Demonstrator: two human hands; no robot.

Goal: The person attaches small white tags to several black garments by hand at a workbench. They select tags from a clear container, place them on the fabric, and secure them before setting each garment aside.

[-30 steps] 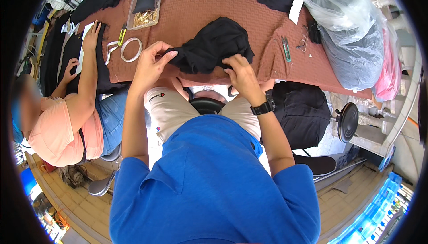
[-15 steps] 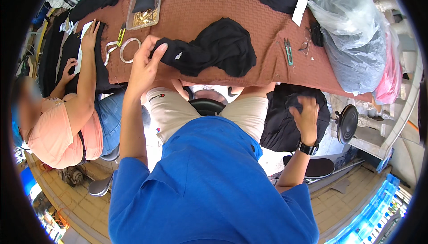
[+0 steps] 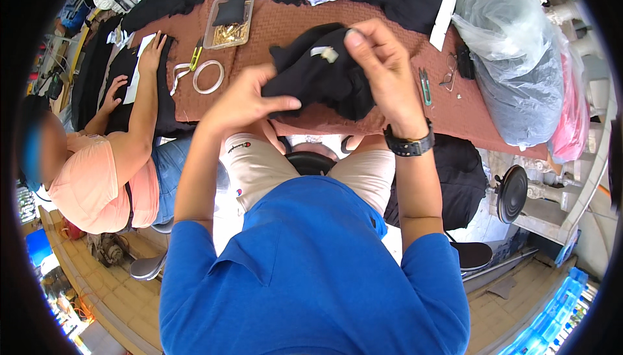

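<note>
A bunched black cloth garment (image 3: 311, 85) is held up between my two hands over the near edge of the table. My left hand (image 3: 250, 97) grips its left side, thumb across the front and fingers behind the cloth. At the upper right, my right hand (image 3: 384, 56) pinches the fabric between thumb and fingers. A small white label (image 3: 324, 52) shows on the cloth near the right thumb, blurred by motion. The garment's lower folds hang close to the table edge.
A brown cloth (image 3: 298, 24) covers the table. On it are a clear box of gold pins (image 3: 230, 33), yellow snips (image 3: 196, 54), a tape roll (image 3: 208, 76), green snips (image 3: 425, 87) and glasses (image 3: 448, 73). Plastic bags (image 3: 513, 63) stand right; a co-worker (image 3: 104, 180) sits left.
My right hand has come up from beside my lap and taken hold of the garment. My left hand has moved right, and the cloth is lifted and gathered, its label turned up.
</note>
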